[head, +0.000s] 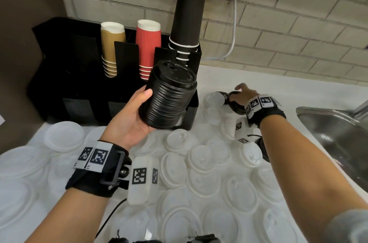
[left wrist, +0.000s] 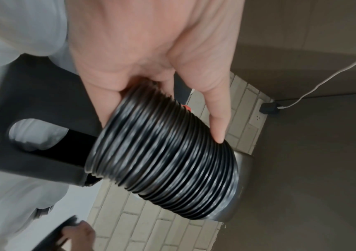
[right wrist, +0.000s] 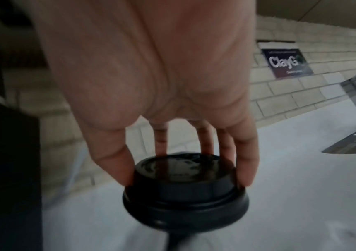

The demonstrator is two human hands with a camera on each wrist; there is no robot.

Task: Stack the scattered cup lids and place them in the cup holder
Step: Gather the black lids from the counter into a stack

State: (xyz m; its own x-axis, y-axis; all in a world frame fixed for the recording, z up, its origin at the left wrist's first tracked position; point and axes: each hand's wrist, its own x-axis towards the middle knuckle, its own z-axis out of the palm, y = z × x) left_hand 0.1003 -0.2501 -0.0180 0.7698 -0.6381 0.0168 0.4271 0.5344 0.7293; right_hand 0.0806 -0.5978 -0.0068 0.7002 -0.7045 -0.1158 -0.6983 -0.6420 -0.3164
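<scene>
My left hand (head: 131, 117) grips a tall stack of black lids (head: 169, 95) in the air, in front of the black cup holder (head: 65, 75); thumb and fingers wrap the stack of black lids (left wrist: 164, 159). My right hand (head: 240, 94) reaches to the back of the counter, its fingertips pinching the raised top of a single black lid (right wrist: 185, 186) that sits on the white counter. Many white lids (head: 203, 161) lie scattered over the counter below both arms.
The cup holder carries gold cups (head: 111, 47), red cups (head: 148, 47) and a tall stack of black cups (head: 188, 18). A steel sink (head: 336, 133) lies at the right. A white cable (head: 234, 23) hangs down the brick wall. Another black lid (head: 262, 149) lies under my right forearm.
</scene>
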